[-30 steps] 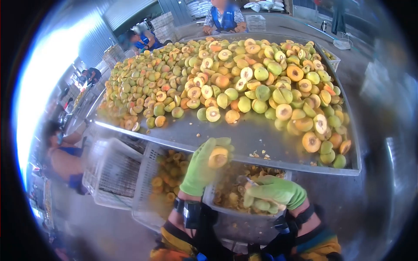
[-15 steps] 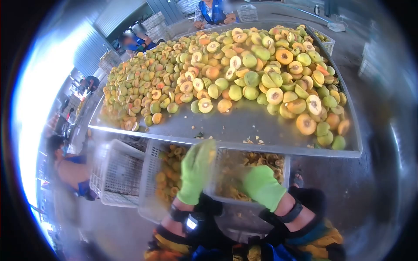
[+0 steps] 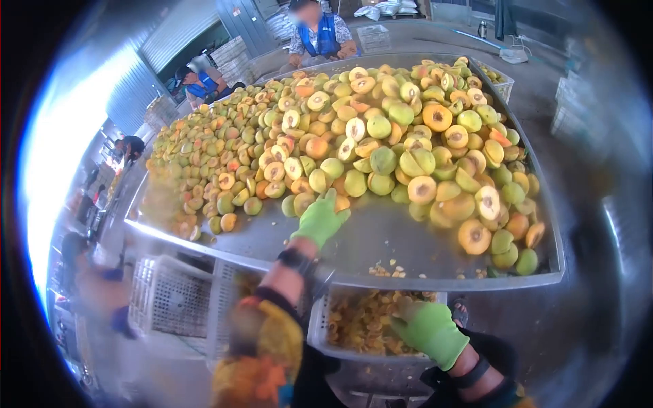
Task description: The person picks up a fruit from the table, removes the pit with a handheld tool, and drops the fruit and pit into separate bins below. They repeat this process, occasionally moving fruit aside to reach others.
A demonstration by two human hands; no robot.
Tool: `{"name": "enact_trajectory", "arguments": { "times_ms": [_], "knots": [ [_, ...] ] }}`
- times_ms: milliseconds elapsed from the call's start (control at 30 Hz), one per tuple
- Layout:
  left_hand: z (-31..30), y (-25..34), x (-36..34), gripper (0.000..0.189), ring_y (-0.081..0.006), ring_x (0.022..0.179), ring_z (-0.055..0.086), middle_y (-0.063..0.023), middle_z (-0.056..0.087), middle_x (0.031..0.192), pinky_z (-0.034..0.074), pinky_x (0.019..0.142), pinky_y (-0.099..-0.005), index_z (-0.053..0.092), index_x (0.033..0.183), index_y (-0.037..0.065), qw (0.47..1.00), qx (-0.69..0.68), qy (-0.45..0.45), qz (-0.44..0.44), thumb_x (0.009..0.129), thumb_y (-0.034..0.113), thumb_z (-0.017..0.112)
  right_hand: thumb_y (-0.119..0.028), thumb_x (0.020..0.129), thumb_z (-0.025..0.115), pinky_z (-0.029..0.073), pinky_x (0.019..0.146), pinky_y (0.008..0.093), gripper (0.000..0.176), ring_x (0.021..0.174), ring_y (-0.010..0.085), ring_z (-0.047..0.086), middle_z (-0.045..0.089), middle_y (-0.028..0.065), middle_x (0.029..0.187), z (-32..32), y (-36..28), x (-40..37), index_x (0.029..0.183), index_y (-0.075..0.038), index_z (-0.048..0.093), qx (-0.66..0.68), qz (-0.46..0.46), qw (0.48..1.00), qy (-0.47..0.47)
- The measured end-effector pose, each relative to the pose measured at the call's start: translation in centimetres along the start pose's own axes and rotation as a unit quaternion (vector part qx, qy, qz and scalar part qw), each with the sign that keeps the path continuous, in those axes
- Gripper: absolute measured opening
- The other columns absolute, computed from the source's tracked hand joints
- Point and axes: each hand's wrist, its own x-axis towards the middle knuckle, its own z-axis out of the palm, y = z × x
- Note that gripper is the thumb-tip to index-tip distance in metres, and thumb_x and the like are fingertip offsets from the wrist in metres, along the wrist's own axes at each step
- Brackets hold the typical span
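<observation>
My left hand [image 3: 321, 221], in a bright green glove, reaches over the metal table with its fingers stretched out. Its fingertips are at the near edge of a heap of halved yellow-green peaches [image 3: 382, 160], by an orange peach half [image 3: 342, 203]. Below the table's front edge, my right hand [image 3: 435, 333], gloved alike, hovers above a white crate [image 3: 317, 325] of brownish-orange scraps [image 3: 367, 316]. The right fingers are curled in; whatever they hold, if anything, cannot be made out.
The metal table [image 3: 354, 238] has a raised rim and small pale bits near its front. White crates [image 3: 180, 296] stand at lower left. A person in a blue vest [image 3: 323, 37] sits across the table, another person [image 3: 203, 85] at far left. A blurred person [image 3: 102, 292] is near left.
My left hand has moved from above the crates up and forward to the peaches. My right hand has shifted right and down, still above the scraps crate. The view has tilted up.
</observation>
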Motion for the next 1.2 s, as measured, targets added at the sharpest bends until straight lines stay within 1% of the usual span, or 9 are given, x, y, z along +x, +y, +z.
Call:
{"name": "enact_trajectory", "arguments": {
  "times_ms": [200,333,467,533,567,667,767,933,1200],
  "knots": [
    [1.8,-0.8,3.2,0.051,-0.0344,0.098,0.065,-0.0175,0.066,0.108,0.052,0.084,-0.0445,0.054,0.123,0.001,0.994,0.059,-0.075,-0.047,0.084,0.031,0.068,-0.021,0.084,0.069,0.051,0.061,0.0424,0.019,0.071,0.0342,0.066,0.066,0.0132,0.076,-1.5,-0.7,2.2,0.091,-0.007,0.059,0.068,0.008,0.996,0.064],
    [-3.1,2.6,-5.5,0.042,-0.0240,0.107,0.063,-0.0160,0.062,0.122,0.053,0.089,-0.0365,0.050,0.132,-0.001,0.719,-0.670,-0.184,-0.039,0.097,0.020,0.055,-0.027,0.091,0.063,0.049,0.053,0.0418,0.025,0.061,0.0351,0.062,0.061,0.0154,0.068,-0.7,-2.7,3.6,0.091,-0.003,0.058,0.190,-0.056,0.960,0.198],
    [-4.9,7.4,-13.6,0.043,-0.0273,0.108,0.062,-0.0204,0.059,0.126,0.052,0.093,-0.0381,0.046,0.136,-0.002,0.797,-0.593,-0.109,0.028,0.099,0.018,0.052,-0.028,0.094,0.060,0.048,0.049,0.0416,0.027,0.057,0.0351,0.061,0.061,0.0158,0.064,0.3,-5.2,3.4,0.096,-0.001,0.057,0.217,-0.092,0.950,0.203],
    [-4.5,7.8,-15.8,0.044,-0.0283,0.107,0.062,-0.0202,0.058,0.127,0.052,0.094,-0.0389,0.043,0.137,-0.002,0.552,-0.821,-0.109,-0.095,0.100,0.020,0.050,-0.029,0.095,0.059,0.047,0.048,0.0425,0.031,0.054,0.0352,0.061,0.060,0.0170,0.062,-0.6,-7.1,2.7,0.102,0.001,0.056,0.159,-0.038,0.970,0.181],
    [-3.0,7.5,-16.5,0.051,-0.0285,0.104,0.063,-0.0201,0.058,0.125,0.052,0.093,-0.0390,0.044,0.135,-0.001,0.732,-0.681,-0.025,-0.012,0.100,0.036,0.051,-0.029,0.095,0.059,0.047,0.048,0.0425,0.031,0.054,0.0352,0.061,0.060,0.0170,0.062,-0.3,-7.6,2.6,0.102,0.001,0.056,0.160,-0.041,0.970,0.180],
    [-2.1,8.0,-16.8,0.058,-0.0270,0.097,0.064,-0.0184,0.061,0.117,0.054,0.088,-0.0383,0.047,0.130,0.000,0.740,-0.668,0.029,-0.070,0.099,0.049,0.048,-0.022,0.093,0.063,0.044,0.046,0.0384,0.029,0.049,0.0306,0.059,0.058,0.0140,0.061,0.6,-8.6,2.6,0.109,0.002,0.060,0.108,-0.036,0.978,0.175],
    [-1.8,8.1,-16.4,0.060,-0.0261,0.089,0.065,-0.0164,0.062,0.109,0.056,0.082,-0.0384,0.049,0.128,0.001,0.622,-0.761,0.032,-0.181,0.099,0.054,0.044,-0.023,0.095,0.060,0.042,0.045,0.0376,0.029,0.050,0.0288,0.059,0.058,0.0123,0.060,0.8,-8.4,2.9,0.110,0.002,0.060,0.115,-0.015,0.986,0.122],
    [-1.3,8.3,-16.0,0.060,-0.0255,0.084,0.065,-0.0152,0.062,0.107,0.056,0.080,-0.0389,0.049,0.126,0.001,0.683,-0.709,0.099,-0.142,0.099,0.054,0.042,-0.026,0.095,0.059,0.045,0.048,0.0442,0.031,0.056,0.0357,0.062,0.059,0.0204,0.062,0.3,-8.3,4.0,0.083,0.002,0.057,0.287,-0.032,0.956,0.059],
    [-3.0,9.1,-16.4,0.057,-0.0256,0.090,0.064,-0.0153,0.061,0.108,0.056,0.081,-0.0411,0.048,0.126,0.000,0.576,-0.786,0.154,-0.163,0.100,0.050,0.042,-0.011,0.094,0.057,0.049,0.056,0.0357,0.023,0.062,0.0319,0.063,0.063,0.0176,0.073,3.7,-9.7,4.4,0.110,0.005,0.055,0.197,-0.062,0.962,0.178]
  ]
}}
